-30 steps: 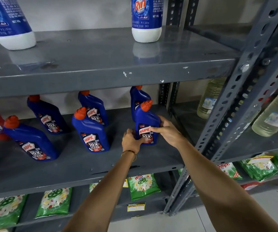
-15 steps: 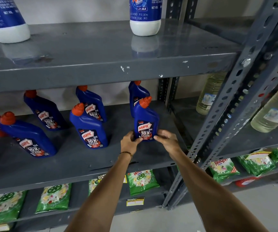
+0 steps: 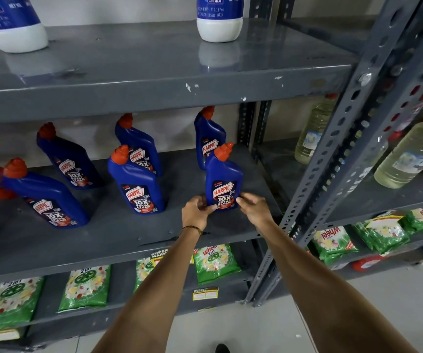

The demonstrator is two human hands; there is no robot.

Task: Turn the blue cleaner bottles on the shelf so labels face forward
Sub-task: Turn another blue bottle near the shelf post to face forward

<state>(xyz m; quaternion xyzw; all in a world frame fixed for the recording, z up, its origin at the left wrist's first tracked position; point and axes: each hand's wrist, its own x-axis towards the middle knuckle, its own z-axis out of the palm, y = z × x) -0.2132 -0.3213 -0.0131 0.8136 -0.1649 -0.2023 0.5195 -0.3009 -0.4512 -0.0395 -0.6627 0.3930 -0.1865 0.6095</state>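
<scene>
Front-right bottle squared up, label toward us.

Our left hand (image 3: 197, 212) and right hand (image 3: 253, 208) now pinch the base of the blue Harpic bottle (image 3: 223, 183) on the middle shelf (image 3: 103, 240); a second ago our right palm wrapped higher around it.

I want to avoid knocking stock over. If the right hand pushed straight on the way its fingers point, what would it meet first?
The right hand points left at the front Harpic bottle, which its fingertips already seem to touch; it would likely push that bottle toward the left hand.
</scene>
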